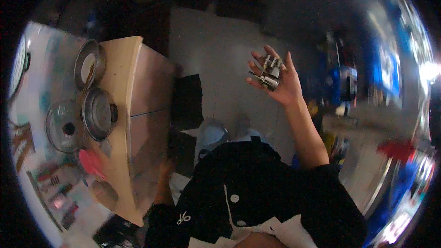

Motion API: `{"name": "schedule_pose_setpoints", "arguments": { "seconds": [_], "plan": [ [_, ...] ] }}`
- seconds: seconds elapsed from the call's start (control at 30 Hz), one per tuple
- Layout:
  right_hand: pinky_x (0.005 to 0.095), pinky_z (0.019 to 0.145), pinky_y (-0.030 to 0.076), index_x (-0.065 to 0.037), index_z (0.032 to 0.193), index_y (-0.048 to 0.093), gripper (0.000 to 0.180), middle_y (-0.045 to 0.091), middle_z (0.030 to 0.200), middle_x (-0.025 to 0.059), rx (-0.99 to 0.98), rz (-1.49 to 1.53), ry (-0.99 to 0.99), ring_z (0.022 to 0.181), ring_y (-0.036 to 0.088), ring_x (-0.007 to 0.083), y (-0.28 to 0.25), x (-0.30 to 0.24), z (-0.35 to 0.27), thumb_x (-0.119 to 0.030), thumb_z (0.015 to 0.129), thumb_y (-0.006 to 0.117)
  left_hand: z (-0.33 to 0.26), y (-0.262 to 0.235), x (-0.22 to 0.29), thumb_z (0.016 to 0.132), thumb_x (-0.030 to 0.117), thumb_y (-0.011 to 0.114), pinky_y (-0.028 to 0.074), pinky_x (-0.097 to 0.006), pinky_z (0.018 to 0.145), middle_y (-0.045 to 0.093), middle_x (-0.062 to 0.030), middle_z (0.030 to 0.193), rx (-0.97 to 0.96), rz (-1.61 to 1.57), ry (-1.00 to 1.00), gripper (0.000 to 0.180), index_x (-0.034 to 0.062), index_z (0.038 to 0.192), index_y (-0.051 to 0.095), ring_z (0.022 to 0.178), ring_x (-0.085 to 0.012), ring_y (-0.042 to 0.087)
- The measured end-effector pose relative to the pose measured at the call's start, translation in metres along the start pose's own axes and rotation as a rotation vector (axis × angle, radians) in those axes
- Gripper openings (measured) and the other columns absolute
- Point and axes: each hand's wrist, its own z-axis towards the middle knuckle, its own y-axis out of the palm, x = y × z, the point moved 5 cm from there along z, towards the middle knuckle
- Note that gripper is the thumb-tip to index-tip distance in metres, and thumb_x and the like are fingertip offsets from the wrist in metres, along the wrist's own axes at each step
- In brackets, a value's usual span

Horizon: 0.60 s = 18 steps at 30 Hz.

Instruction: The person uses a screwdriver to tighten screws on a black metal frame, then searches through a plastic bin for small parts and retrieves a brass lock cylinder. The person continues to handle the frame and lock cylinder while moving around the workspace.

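My right hand (288, 84) is held out palm up over the floor, fingers spread and slightly curled. Small shiny metal cylinder pieces (270, 81) that look like lock parts lie across its palm and fingers; their exact kind is not clear. Low on the left, my left hand (166, 169) hangs in shadow beside the front of a wooden cabinet (151, 124). Its fingers are too dark and blurred to make out, so whether it holds anything does not show.
On the cabinet's light wooden top (124, 64) stand a metal pan (98, 115), another pan (79, 71) with a pale round thing inside, a glass lid (57, 131) and a pink item (92, 163). To the right, a cluttered shelf (363, 124) holds blue and red things.
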Motion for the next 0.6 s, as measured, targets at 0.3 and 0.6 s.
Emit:
{"name": "schedule_pose_setpoints", "arguments": {
  "seconds": [0.3,0.6],
  "plan": [
    [0.0306,0.058,0.040,-0.017,0.104,0.055,0.029,0.056,0.094,0.0052,0.374,0.023,0.212,0.069,0.048,0.0174,-0.063,-0.005,0.278,-0.037,0.092,0.038,0.059,0.009,0.068,0.083,0.033,0.053,0.046,-0.035,0.067,0.060,-0.0121,0.087,-0.482,-1.132,-1.045,0.033,0.0036,0.097,0.058,0.080,-0.0211,0.057],
    [0.0325,0.051,0.048,-0.012,0.105,0.053,0.029,0.057,0.091,0.0046,0.492,-0.242,0.201,0.064,0.053,0.0150,-0.043,-0.112,0.515,-0.035,0.088,0.049,0.575,-0.405,-0.052,0.088,0.030,0.050,0.044,-0.036,0.084,0.058,-0.0121,0.107,0.173,-1.456,-0.250,0.038,0.0038,0.115,0.051,0.099,-0.0225,0.055]
  ]
}}
